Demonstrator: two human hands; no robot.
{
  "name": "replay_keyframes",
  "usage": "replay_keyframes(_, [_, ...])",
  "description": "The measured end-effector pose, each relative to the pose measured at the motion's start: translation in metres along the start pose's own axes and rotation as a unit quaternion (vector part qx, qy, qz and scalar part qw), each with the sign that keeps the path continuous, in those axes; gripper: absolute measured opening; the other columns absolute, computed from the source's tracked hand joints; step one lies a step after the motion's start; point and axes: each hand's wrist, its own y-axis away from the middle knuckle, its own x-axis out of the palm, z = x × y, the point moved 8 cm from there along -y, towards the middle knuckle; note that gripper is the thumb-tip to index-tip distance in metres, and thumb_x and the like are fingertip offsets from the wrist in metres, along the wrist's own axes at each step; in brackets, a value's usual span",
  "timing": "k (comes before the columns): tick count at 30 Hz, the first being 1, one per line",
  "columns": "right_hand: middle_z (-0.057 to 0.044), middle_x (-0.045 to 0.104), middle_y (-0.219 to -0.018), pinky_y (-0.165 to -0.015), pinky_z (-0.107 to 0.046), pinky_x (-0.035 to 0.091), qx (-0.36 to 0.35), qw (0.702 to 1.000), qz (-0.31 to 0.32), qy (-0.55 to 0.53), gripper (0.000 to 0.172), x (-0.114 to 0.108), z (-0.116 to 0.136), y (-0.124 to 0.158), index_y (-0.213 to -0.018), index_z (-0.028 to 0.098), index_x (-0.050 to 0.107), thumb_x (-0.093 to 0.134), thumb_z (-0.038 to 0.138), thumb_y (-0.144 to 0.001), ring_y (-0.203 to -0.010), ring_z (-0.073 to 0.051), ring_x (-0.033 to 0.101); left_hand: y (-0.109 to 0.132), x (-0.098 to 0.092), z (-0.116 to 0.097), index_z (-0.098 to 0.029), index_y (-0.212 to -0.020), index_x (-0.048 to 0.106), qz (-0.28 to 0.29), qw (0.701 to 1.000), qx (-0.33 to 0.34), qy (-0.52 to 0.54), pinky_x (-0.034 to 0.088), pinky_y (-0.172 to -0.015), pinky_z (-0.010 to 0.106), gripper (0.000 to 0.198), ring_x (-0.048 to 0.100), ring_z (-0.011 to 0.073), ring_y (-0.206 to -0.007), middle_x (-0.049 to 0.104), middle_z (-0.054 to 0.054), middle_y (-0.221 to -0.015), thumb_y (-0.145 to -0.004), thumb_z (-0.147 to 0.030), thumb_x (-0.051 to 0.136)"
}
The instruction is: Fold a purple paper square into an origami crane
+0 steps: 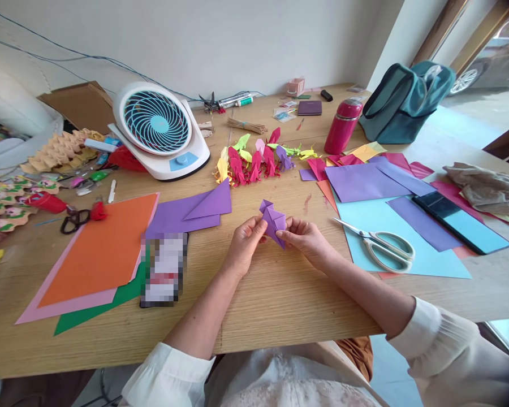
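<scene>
A small folded purple paper piece (274, 221) is held above the wooden table (280, 294), pinched from both sides. My left hand (245, 244) grips its left edge with closed fingers. My right hand (306, 239) pinches its right side. Just behind lies a folded purple sheet (190, 213). A row of finished colourful paper figures (261, 156) stands further back.
Orange, pink and green sheets (97, 254) lie at the left beside a phone (164, 274). Scissors (384, 244) rest on a light blue sheet (407, 237) at right, near purple sheets (365, 180). A white fan (159, 127), red bottle (341, 125) and teal bag (402, 102) stand behind.
</scene>
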Motion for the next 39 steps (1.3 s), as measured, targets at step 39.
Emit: replay_keyframes(39, [-0.008,0.071,-0.111,-0.095,-0.038,0.053,-0.097,0.987,0.052,0.117,0.032,-0.006,0.013,-0.001,-0.109,0.021,0.067,0.07,0.043,-0.085,-0.105,-0.022,0.066,-0.001,-0.006,-0.012,-0.017,-0.095,0.063,-0.028,0.988,0.064,-0.137,0.048,-0.075,0.024,0.014,0.064,0.0139,-0.08,0.07,0.002,-0.086,-0.081,-0.02,0.061])
